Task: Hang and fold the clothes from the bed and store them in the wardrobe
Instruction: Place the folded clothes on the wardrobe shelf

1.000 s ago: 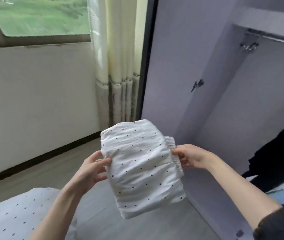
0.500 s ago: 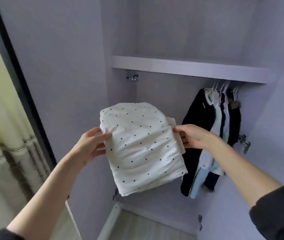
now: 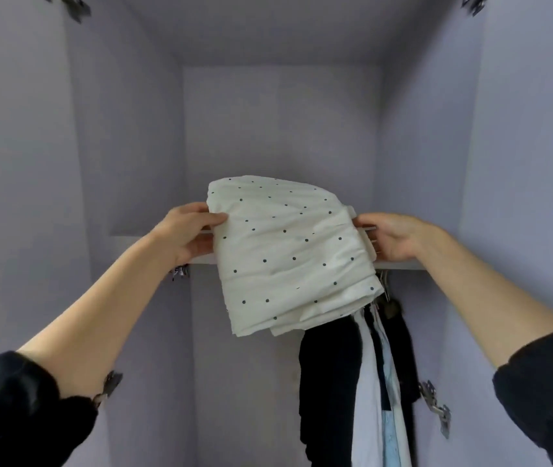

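Wardrobe [image 3: 278,129], open, pale lilac inside: back panel and both side walls bare, with metal hinges showing on the side panels high and low. One shelf [image 3: 399,265] crosses the interior at about the level of the raised hands; the compartment above it shows nothing stored in the part that can be seen.

Hanging clothes [image 3: 352,382], below the shelf, right of centre: a dark garment, a white one and a pale blue one, close together on hangers. Judged as the hanging part of the job already under way or done; how many pieces, cannot tell.

Folded garment [image 3: 288,254], white with small dark dots, several layers thick, held up in front of the shelf edge. Its upper part stands above the shelf line and its lower layers hang below it, overlapping the tops of the hanging clothes. Not yet resting on the shelf, by my reading; placing it there is what remains for this piece.

Left hand [image 3: 191,234]: gripping the garment's left edge, thumb on top. Right hand [image 3: 391,235]: holding the right edge, fingers curled behind the fold. Hands well apart, one at each side.

Sleeves, dark, pushed up both forearms. Bed: out of sight, so whatever is left there cannot be judged.
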A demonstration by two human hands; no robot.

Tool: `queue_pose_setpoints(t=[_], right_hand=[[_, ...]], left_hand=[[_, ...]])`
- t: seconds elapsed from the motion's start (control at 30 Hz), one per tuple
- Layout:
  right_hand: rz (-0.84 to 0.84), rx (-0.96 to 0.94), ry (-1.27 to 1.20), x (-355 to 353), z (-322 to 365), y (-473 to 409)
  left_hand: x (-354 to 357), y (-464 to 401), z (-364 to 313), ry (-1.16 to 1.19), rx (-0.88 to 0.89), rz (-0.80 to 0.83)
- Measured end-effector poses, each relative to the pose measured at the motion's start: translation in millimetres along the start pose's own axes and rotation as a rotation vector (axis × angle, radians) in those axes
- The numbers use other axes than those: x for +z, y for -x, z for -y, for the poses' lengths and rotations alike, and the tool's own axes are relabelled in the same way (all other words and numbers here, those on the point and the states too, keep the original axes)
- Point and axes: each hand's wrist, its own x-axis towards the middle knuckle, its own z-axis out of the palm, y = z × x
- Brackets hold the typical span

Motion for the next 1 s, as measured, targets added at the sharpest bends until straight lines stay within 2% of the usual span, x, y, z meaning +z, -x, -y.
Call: queue_pose_setpoints(t=[0.27,0.47,0.63,0.73,0.83,0.9,1.0], right_hand=[[-0.098,-0.054,0.033,-86,61,-99],[-0.188,0.029,0.034,-123,48,-167],[-0.305,0.111,0.097,-133,27,-197],[-0.411,0.07,0.263,-125,36,-196],[-0.421,-0.075,0.5,-97,57,-187],[-0.361,-0.176,0.657,-63,69,-179],[-0.191,-0.185,1.003,-10,72,-167]], left_hand=[[79,-158,-17,-0.042,0.046,0.067],[121,-232,17,-0.08,-0.042,0.109],[125,-263,50,-0.304,-0.205,0.238],[119,-267,55,-0.547,-0.17,0.303],[116,-269,50,-0.818,0.035,0.424],[116,-270,48,-0.986,0.145,0.604],[121,-272,52,-1.195,0.155,0.825]])
